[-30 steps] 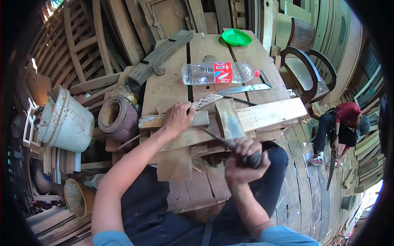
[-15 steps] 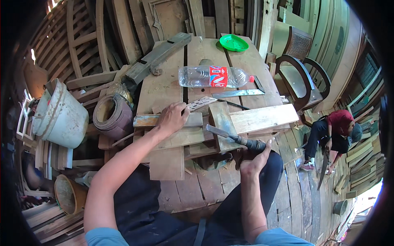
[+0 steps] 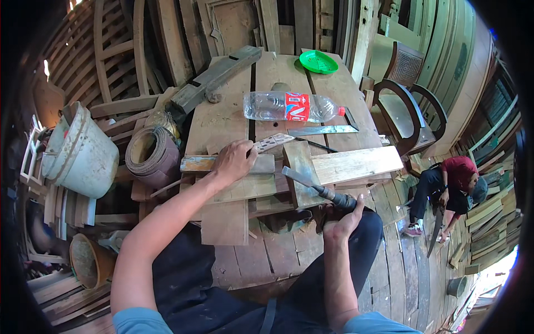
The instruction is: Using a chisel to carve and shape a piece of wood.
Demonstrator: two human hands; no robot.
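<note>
My right hand is closed around the dark wrapped handle of a chisel, thumb pointing up. The flat metal blade slants up and left over a short upright wooden block; whether it touches is unclear. My left hand lies with curled fingers over a narrow wooden bar, grey at its right end and paint-stained at its left. By those fingertips a pale strip with dark holes sticks out, its near end hidden. A pale board lies right of the block.
On the worktable are a clear plastic bottle, a metal square, a green dish and a heavy dark beam. At left stand a rolled abrasive sheet and a white bucket. Another person crouches at right with a saw.
My right hand has dropped slightly and the chisel slants more steeply, its blade tip shifted a little up and right. My left hand keeps its place on the wooden bar.
</note>
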